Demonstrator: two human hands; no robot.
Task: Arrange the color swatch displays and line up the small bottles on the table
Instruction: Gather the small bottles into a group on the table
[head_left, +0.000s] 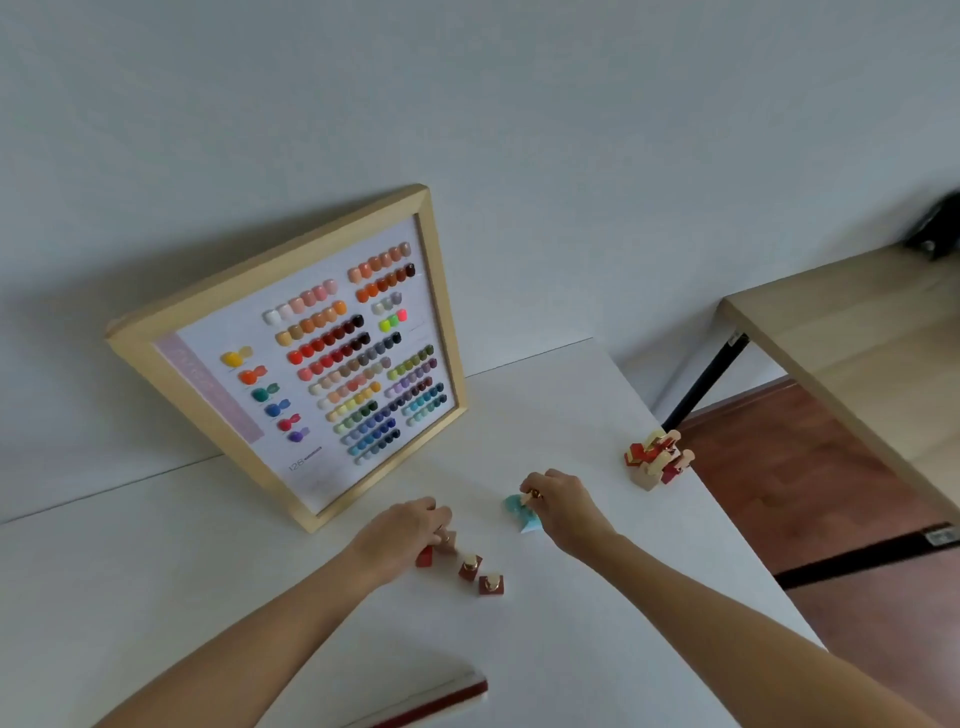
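A wood-framed color swatch display (311, 358) leans against the wall at the back of the white table (571, 623). In front of it stand small dark red bottles with gold caps: one (470, 567), another (491, 584), and a red one (424, 557) under my left hand. My left hand (410, 530) is closed on the cap of a bottle in this row. To the right, my right hand (561, 506) pinches the gold cap of a pale blue bottle (522, 514) that touches the table.
A cluster of several red and cream bottles (655, 460) stands near the table's right edge. A flat board with a red edge (436, 701) lies at the near edge. A wooden desk (841, 332) stands to the right across a gap of brown floor.
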